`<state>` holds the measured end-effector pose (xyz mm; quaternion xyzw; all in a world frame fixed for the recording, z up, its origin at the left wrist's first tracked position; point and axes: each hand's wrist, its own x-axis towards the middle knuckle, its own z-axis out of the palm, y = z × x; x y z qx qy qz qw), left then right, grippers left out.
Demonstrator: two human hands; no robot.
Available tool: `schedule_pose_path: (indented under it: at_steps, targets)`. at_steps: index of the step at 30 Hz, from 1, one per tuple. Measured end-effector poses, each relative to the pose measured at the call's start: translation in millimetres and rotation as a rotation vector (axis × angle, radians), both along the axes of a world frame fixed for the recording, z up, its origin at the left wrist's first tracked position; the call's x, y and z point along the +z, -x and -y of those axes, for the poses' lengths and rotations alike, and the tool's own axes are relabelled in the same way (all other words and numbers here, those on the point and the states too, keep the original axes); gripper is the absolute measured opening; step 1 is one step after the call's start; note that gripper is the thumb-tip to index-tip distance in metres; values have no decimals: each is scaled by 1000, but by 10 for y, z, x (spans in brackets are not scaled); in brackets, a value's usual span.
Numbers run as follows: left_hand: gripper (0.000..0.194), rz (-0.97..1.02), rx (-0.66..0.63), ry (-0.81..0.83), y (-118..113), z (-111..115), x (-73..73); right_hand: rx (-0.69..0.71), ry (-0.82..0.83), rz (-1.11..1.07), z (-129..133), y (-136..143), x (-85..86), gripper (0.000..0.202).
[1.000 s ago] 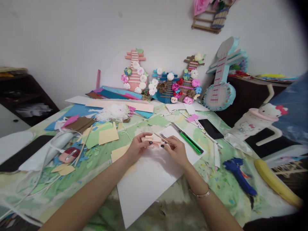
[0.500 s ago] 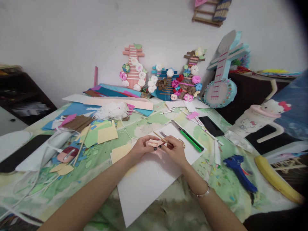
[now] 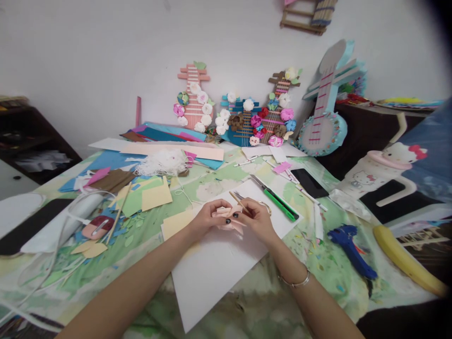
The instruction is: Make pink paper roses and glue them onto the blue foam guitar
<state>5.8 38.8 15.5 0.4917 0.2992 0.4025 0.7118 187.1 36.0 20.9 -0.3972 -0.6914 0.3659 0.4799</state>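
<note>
Above a white sheet [image 3: 208,282], both hands are closed around a small piece of folded pale pink paper [image 3: 223,213] with petal-like layers. My left hand [image 3: 206,220] grips its left side, thumb in front. At its right side, the thumb and fingers of my right hand [image 3: 260,222] pinch the paper edge. A thin wooden stick [image 3: 236,198] juts up and left from the right hand's fingers. Scissors [image 3: 268,207] lie partly hidden behind the right hand. The green box cutter [image 3: 278,203] rests on the sheet, to the right of that hand.
On the right are a blue glue gun [image 3: 353,252], a banana [image 3: 406,259], a phone [image 3: 310,182] and a lidded cup [image 3: 369,174]. Paper scraps [image 3: 157,194] and white string [image 3: 162,162] lie left. Flower-decorated paper instruments [image 3: 243,122] lean against the wall.
The pink paper has been turned between the fingers, and more of its layers show below the thumbs. Both hands stay over the sheet; the view has shifted slightly.
</note>
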Motion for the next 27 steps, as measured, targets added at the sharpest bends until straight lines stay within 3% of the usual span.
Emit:
schedule_pose_path:
  at_steps: [6,12,20,27]
  targets:
    - [27,-29,102,-146,0,-22,-44,45,136,-4,16,3,-57,22]
    - [25,-65,161,-284,-8,-19,-37,45,168,11,29,30,-43,22]
    - [19,-103,147,-347,-7,-51,-80,69,179,57,32,36,-6,20]
    - [26,-173,120,-368,-26,-57,-102,69,154,83,13,24,-32,12]
